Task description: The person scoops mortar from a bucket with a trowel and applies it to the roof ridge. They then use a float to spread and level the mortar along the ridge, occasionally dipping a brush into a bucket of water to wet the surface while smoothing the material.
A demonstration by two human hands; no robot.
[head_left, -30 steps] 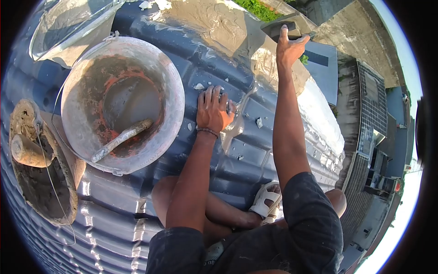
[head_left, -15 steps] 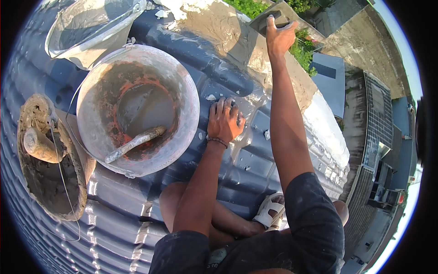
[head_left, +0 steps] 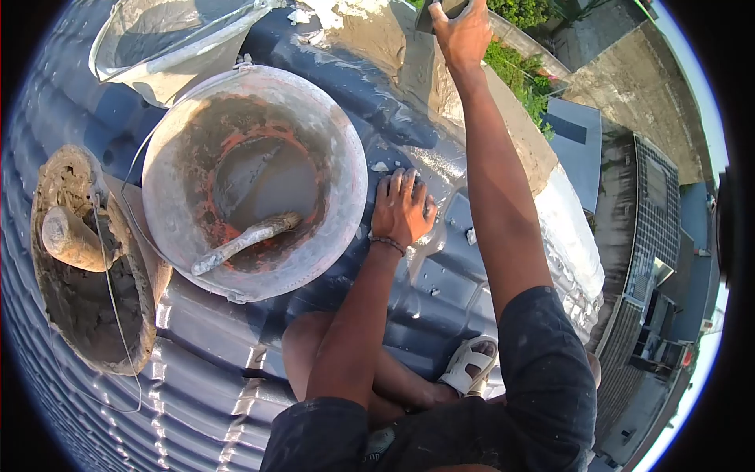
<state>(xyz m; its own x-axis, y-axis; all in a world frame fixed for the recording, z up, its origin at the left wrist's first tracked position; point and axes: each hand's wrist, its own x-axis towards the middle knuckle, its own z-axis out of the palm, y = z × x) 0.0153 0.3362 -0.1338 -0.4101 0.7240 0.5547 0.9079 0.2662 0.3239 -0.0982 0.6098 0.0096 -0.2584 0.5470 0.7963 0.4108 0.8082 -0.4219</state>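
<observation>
The right hand (head_left: 465,38) grips a float (head_left: 425,20), far part cut off; the left hand (head_left: 403,209), palm hidden, spreads on roof (head_left: 397,313).

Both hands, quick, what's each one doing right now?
Left hand: open, palm down on the dark blue roof, holding nothing.
Right hand: closed on a plastering float, partly cut off by the picture's top edge.

Bright hard sunlight; glare streaks on roof tiles (head_left: 206,342); sky (head_left: 706,350) blown out; fisheye bending, black corners.
</observation>
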